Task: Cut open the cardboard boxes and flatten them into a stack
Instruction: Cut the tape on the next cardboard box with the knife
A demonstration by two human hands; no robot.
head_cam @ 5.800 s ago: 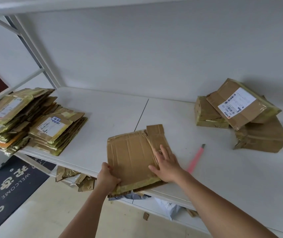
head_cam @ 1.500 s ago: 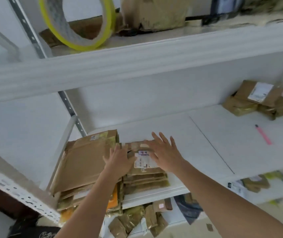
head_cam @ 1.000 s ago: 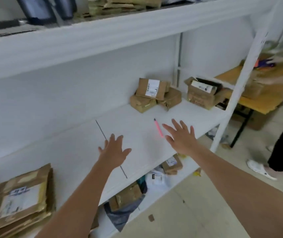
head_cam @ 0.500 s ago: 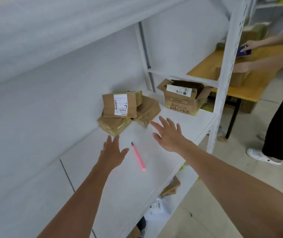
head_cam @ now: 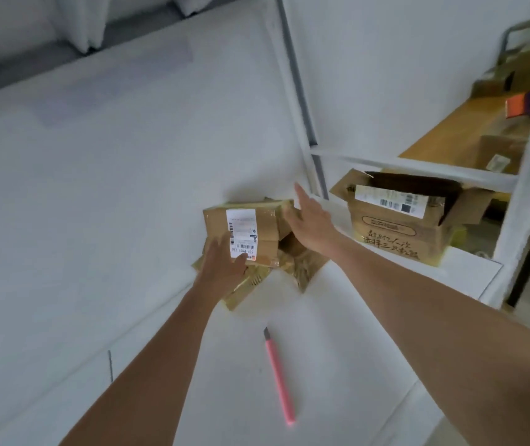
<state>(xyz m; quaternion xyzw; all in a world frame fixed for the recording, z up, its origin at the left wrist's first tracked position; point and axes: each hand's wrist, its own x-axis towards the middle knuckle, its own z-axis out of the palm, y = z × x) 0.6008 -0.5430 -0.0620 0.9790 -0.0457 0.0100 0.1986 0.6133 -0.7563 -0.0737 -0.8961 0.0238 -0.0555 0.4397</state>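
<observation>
So the white shelf [head_cam: 337,365] is the biggest thing here, and the open carton [head_cam: 395,233] with handwriting on its side sits at the right end, flaps up. Left of it is the little heap of sealed cardboard boxes [head_cam: 302,262] against the back wall, with the labelled box [head_cam: 257,233] perched on top.

Left hand [head_cam: 222,268] is on the near left side of that top box, thumb touching the label edge, fingers loosely curved, can't really tell if it's gripping yet. Right hand [head_cam: 308,223] is flat against the right end, fingers straight, holding nothing.

Risk I see: the heap looks tilted and loose, so lifting the top box with a weak squeeze could drop it or drag the lower ones forward. The pink cutter [head_cam: 278,378] lies just in front, apart from both hands, and falling boxes could knock it off the edge.
</observation>
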